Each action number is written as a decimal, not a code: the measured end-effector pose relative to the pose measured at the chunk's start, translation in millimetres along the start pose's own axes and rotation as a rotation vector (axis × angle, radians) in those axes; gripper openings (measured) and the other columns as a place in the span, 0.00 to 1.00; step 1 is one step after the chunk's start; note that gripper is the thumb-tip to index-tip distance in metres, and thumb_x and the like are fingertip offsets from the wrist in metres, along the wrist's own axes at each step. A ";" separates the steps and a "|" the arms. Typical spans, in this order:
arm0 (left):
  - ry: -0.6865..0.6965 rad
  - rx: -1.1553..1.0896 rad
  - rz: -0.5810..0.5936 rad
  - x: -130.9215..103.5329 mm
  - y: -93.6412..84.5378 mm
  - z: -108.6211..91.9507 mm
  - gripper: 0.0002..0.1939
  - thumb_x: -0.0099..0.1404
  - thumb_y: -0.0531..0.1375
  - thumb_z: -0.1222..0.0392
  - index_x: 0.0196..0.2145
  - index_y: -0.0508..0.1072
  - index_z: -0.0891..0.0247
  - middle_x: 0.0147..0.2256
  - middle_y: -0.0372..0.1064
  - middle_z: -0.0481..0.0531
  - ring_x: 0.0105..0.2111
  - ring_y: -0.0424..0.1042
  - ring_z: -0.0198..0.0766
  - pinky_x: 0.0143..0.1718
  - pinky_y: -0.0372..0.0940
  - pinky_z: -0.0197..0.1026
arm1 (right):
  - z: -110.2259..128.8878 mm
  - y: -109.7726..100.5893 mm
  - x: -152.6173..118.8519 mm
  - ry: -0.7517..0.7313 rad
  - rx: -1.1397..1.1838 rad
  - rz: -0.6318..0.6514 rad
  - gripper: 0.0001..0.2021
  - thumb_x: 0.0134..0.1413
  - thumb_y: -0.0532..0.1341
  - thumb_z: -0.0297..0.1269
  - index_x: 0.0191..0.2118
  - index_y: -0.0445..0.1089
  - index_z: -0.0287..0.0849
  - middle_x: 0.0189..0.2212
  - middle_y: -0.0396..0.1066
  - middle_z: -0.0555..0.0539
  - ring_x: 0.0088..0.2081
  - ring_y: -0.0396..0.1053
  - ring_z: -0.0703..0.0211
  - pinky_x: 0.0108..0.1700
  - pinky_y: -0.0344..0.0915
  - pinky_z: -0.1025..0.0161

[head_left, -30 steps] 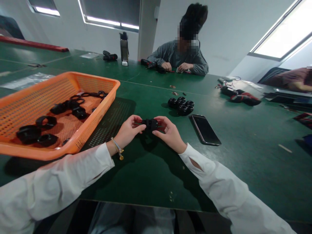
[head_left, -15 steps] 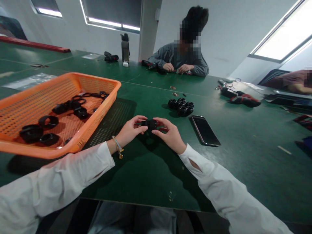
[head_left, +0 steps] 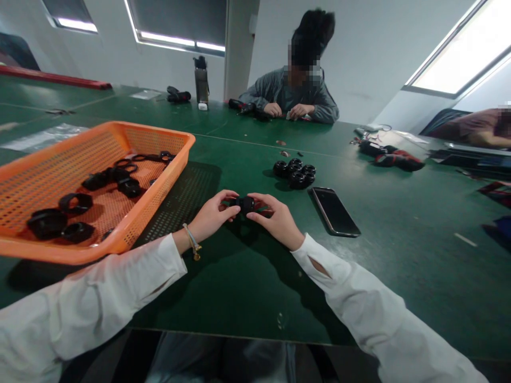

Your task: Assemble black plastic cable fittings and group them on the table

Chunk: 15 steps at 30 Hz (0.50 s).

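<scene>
Between my two hands, just above the green table [head_left: 239, 287], is a small black threaded-looking plastic fitting [head_left: 244, 204]. My left hand [head_left: 213, 215] pinches its left end between thumb and fingers. On the right end, the thumb and fingers of my right hand [head_left: 275, 218] are closed round it. Fingertips cover part of the fitting, so its exact shape is hard to make out. Beyond my right hand stands a cluster of several glossy black round fittings [head_left: 295, 173]. To my left, an orange perforated basket [head_left: 151, 213] holds loose black rings and fittings [head_left: 75, 202].
A phone [head_left: 334, 211] lies right of my right hand. Across the table a person in grey [head_left: 293, 98] works with both hands, near a power tool [head_left: 243, 106]. A bottle [head_left: 202, 82] stands at the back. Red-black tools [head_left: 399, 159] lie at the right.
The whole view has shifted slightly. My hands keep the same grip on the black fitting, with little visible finger movement.
</scene>
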<state>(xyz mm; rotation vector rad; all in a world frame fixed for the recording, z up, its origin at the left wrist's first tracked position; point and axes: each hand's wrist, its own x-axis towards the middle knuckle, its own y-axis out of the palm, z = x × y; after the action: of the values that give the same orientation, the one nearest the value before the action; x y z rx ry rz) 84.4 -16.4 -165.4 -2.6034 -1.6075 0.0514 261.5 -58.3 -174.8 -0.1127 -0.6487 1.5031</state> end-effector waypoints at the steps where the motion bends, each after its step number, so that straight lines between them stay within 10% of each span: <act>1: 0.005 0.009 0.002 0.1 -0.2 -0.1 0.14 0.52 0.60 0.64 0.38 0.65 0.65 0.37 0.67 0.49 0.23 0.65 0.27 0.28 0.65 0.35 | -0.1 0.0 0.3 0.000 -0.011 0.001 0.18 0.45 0.64 0.35 0.46 0.71 0.45 0.38 0.72 0.47 0.37 0.71 0.59 0.34 0.69 0.63; 15: 0.020 0.014 -0.011 2.1 -0.7 1.7 0.14 0.53 0.61 0.65 0.38 0.65 0.66 0.36 0.66 0.49 0.23 0.65 0.27 0.26 0.65 0.33 | -3.4 -3.6 1.3 -0.069 -0.136 0.056 0.24 0.47 0.62 0.37 0.53 0.68 0.44 0.37 0.74 0.46 0.36 0.71 0.57 0.34 0.69 0.61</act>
<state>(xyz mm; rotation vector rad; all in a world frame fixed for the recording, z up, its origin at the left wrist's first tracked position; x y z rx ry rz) 84.6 -14.2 -167.0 -2.5764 -1.6088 0.0356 266.2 -56.4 -175.6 -0.1849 -0.8096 1.5210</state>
